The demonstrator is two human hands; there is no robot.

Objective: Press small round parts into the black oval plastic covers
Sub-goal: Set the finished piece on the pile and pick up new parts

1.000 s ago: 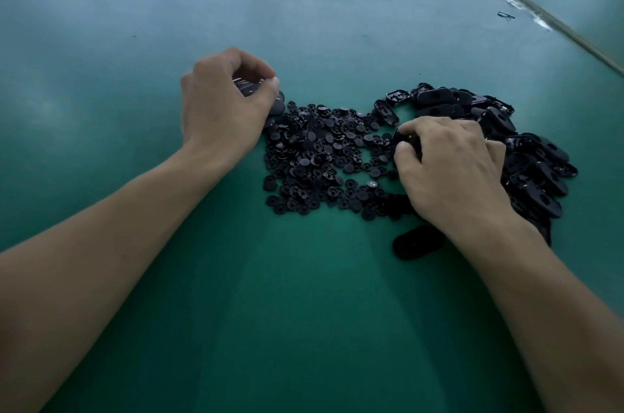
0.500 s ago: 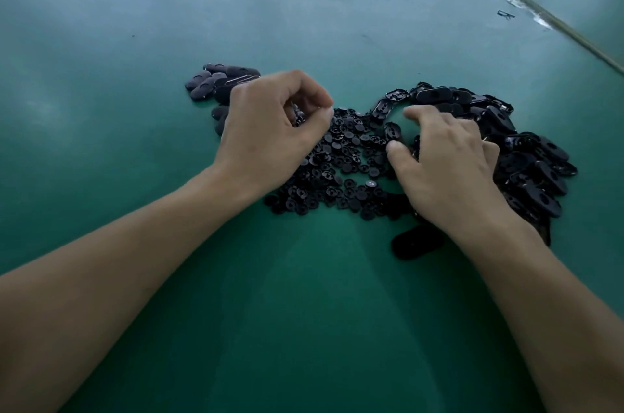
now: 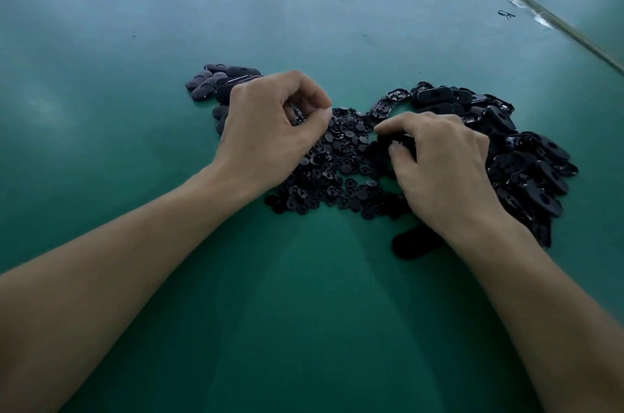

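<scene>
Small black round plastic parts (image 3: 341, 155): heap mid green table (image 3: 304, 311), between the hands.
Black oval plastic covers (image 3: 526, 169): pile towards right edge.
Left hand (image 3: 270, 128): fingertips pinched over heap, contents unclear.
Right hand (image 3: 442, 162): grips oval cover (image 3: 401, 142).

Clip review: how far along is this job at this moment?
Done, apparently: a small group of covers lies smooth-side up at left. In hand: the right hand grips one cover; the left hand pinches over the round parts, contents unclear. Left: a large pile of covers at right.
</scene>
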